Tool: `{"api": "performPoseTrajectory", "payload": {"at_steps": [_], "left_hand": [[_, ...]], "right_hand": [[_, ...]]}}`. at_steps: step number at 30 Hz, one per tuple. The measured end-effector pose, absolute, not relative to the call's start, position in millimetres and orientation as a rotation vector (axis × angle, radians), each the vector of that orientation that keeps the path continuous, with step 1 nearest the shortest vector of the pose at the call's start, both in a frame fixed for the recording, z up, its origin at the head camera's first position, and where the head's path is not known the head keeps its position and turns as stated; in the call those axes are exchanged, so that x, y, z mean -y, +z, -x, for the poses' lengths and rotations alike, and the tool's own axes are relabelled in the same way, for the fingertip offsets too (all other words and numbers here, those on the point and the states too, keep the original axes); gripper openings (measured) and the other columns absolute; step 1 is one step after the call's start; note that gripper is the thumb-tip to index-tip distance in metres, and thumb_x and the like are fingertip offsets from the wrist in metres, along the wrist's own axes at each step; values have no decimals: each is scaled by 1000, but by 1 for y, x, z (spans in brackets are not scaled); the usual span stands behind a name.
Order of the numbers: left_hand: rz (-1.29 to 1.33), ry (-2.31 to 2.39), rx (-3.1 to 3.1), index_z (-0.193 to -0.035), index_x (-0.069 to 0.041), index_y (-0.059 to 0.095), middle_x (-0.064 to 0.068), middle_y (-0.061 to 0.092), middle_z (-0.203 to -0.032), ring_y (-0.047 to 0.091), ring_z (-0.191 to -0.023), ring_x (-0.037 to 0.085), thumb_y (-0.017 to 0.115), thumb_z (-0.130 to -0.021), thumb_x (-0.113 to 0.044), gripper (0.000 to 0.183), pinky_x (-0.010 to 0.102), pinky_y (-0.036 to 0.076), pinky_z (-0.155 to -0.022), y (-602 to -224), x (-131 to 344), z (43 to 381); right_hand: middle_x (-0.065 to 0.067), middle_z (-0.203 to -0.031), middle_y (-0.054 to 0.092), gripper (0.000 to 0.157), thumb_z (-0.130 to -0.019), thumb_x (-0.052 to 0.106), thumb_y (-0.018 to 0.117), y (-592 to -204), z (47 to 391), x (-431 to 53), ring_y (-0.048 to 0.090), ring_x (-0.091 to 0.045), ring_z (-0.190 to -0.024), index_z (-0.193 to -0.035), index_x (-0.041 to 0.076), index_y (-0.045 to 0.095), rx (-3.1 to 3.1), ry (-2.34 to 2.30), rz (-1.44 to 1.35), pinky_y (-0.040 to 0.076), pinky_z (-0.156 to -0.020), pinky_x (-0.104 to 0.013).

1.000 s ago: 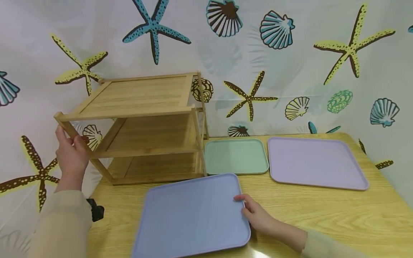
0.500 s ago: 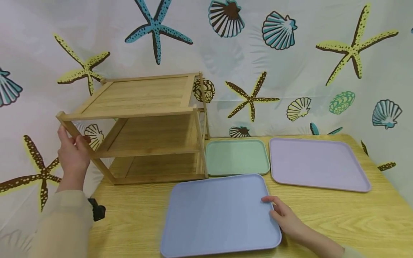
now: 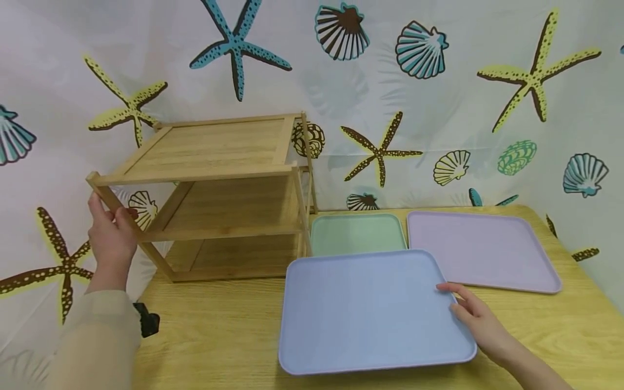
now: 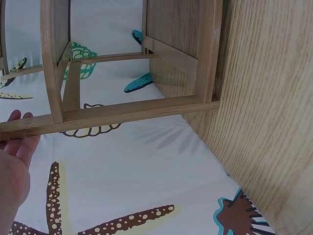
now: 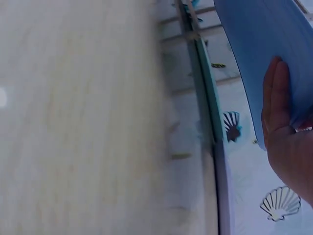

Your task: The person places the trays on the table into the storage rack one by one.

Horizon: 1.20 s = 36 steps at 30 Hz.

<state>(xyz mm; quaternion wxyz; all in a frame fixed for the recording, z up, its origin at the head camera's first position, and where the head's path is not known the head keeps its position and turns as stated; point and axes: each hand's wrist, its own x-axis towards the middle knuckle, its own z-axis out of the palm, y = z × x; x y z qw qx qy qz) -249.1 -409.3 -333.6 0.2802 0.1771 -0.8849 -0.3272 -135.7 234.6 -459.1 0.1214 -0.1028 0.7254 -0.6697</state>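
Note:
My left hand grips the front left post of a three-tier wooden shelf rack; in the left wrist view its fingers wrap round that post. The rack's shelves hold nothing. At the right, my right hand holds a blue rectangular tray by its right edge. Thumb and index finger show over the rim, and the right wrist view shows the other fingers flat against the tray's underside. The blue tray is lifted off the table, and its far edge overlaps a smaller green tray in the head view.
A purple tray lies at the back right of the wood-grain table, beside the green one. Behind and at both sides hangs a white curtain printed with starfish and shells. The rack stands at the table's back left.
My right hand has carried the blue tray to the right and raised it from the table, so it now covers the green tray's front edge. The left hand stays on the rack post.

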Motion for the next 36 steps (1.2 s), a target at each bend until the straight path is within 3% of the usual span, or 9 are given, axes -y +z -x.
{"api": "performPoseTrajectory", "payload": {"at_steps": [8,14,17,24,36], "left_hand": [[-472,-911,2382,-151,-31,6,23,58,-129,55,-112,48,24,-105,-25,49,58,42,-91,-335,408,248],[-463,-893,2376,-151,-28,7,25,59,-127,56,-108,49,25,-105,-24,50,58,42,-88,-336,408,247],[-452,-890,2370,-151,-28,8,26,59,-126,56,-106,49,25,-105,-24,50,57,42,-87,-336,408,247],[-477,-905,2367,-152,-30,6,25,59,-127,56,-111,47,24,-105,-25,50,58,43,-90,-333,410,248],[-477,-915,2370,-152,-32,6,24,58,-128,56,-110,48,24,-105,-26,50,58,42,-90,-335,410,249]], "right_hand": [[-24,-128,48,38,-105,16,41,-433,140,-261,65,-23,-93,-143,16,39,-2182,-1911,235,56,-70,-43],[-2,-115,59,37,-105,15,42,-419,142,-281,68,-24,-87,-141,24,44,-2161,-1982,322,56,-65,-45],[3,-112,61,38,-105,11,40,-412,146,-291,69,-22,-84,-140,25,46,-2097,-2075,394,57,-62,-42],[1,-109,64,41,-104,2,36,-387,161,-304,70,-19,-79,-135,23,52,-1985,-2283,532,56,-57,-35],[2,-119,50,34,-104,5,38,-328,186,-310,69,-16,-81,-134,18,47,-2034,-2394,493,56,-60,-29]]}}
